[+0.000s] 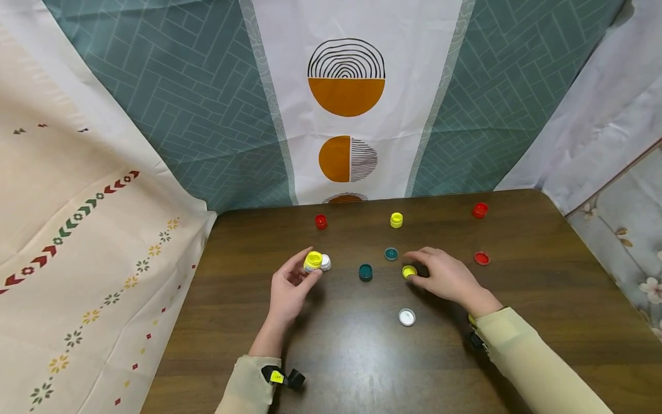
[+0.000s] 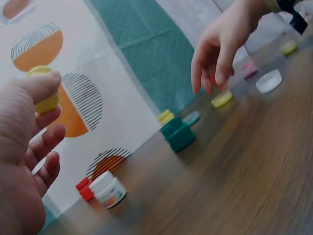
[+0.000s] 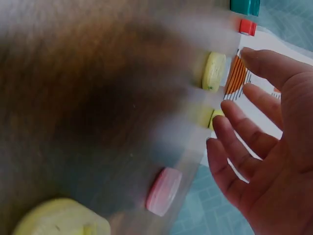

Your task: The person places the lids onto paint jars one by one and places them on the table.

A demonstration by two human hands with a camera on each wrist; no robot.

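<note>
Head view. From my station I read the left hand (image 1: 289, 287) left of the dark green jar (image 1: 365, 272), its fingers pinching a yellow jar (image 1: 313, 261): short, cylindrical, mouth up, axis near upright. Fingers hide part of its pale label; the print is too small for me to read. The jar partly covers a white jar (image 1: 326, 263) behind it. The right hand (image 1: 445, 276) is right of the green jar, its fingers about a yellow lid (image 1: 408, 272); contact unclear here.

Left wrist view. Left hand cut off at the frame edge; its thumb covers the yellow jar's middle. I note the jar raised off the worktop (image 2: 234, 161). The right fingers are above the yellow lid, a gap showing, so I log them as released. The lid lies flat, a shallow disc.

Right wrist view. Worktop blurred; green jar cut off at top. Yellow lid seen nearly edge-on, below the green jar in frame, outline's long axis near vertical. I cannot identify a pale yellow form (image 3: 61, 220) cropped at the bottom.
</note>
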